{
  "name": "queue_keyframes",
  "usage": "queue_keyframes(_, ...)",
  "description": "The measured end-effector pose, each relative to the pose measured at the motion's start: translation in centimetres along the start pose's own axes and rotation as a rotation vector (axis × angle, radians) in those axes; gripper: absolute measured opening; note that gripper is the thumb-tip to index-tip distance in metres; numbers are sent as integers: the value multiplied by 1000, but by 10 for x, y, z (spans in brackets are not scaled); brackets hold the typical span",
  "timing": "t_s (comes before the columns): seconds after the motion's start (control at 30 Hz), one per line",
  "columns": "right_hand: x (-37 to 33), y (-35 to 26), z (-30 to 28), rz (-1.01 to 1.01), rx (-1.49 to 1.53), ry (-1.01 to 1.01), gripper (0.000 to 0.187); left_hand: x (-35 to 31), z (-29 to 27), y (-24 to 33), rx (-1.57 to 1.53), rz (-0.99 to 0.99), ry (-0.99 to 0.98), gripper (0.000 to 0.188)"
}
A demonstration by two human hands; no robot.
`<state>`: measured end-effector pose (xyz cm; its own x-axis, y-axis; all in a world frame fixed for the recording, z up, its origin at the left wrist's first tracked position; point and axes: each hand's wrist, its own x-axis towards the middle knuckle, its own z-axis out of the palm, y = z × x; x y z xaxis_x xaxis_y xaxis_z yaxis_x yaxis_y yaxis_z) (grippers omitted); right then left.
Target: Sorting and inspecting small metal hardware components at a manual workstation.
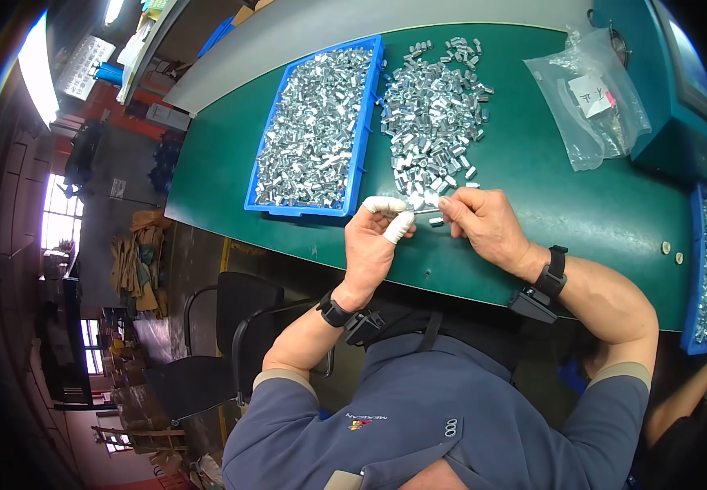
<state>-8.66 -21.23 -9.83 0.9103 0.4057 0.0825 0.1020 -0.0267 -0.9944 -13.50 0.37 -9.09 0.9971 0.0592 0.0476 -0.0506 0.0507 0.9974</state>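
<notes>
My left hand (372,245) has white wraps on its thumb and forefinger. Those two fingertips are pinched together, and what lies between them is too small to make out. Close beside it on the right, my right hand (491,227) pinches a thin metal rod (427,211) that points toward the left fingertips. Just beyond both hands spreads a loose pile of small silvery metal sleeves (435,114) on the green tabletop. One dark-ended sleeve (437,222) lies under the rod, near the right fingers.
Left of the pile stands a blue tray (364,122) full of similar sleeves. A clear plastic bag (570,135) with a label lies at the right, by a teal machine (688,122). Another blue bin (696,286) of parts sits far right, near another person's arm (686,396). A black chair (247,306) stands left.
</notes>
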Motion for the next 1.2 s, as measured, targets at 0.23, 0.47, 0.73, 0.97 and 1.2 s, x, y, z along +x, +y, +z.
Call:
queue_keyframes(0.23, 1, 1, 1, 38, 38, -10, 31, 0, -6, 7, -8, -55, -53, 20)
queue_keyframes(0.47, 1, 3, 2, -38, 61, -17, 26, -1, -9, 3, 66, -62, -83, 24)
queue_keyframes(0.73, 1, -3, 2, 24, 21, -60, 39, -1, 13, 0, 46, -37, -86, 21)
queue_keyframes(0.97, 0, 2, 6, 60, 58, -48, 40, 0, 3, 7, 128, -51, -110, 20)
queue_keyframes(1.2, 7, 8, -3, 111, 157, 75, 38, 35, -81, 41, 584, 249, 208, 20)
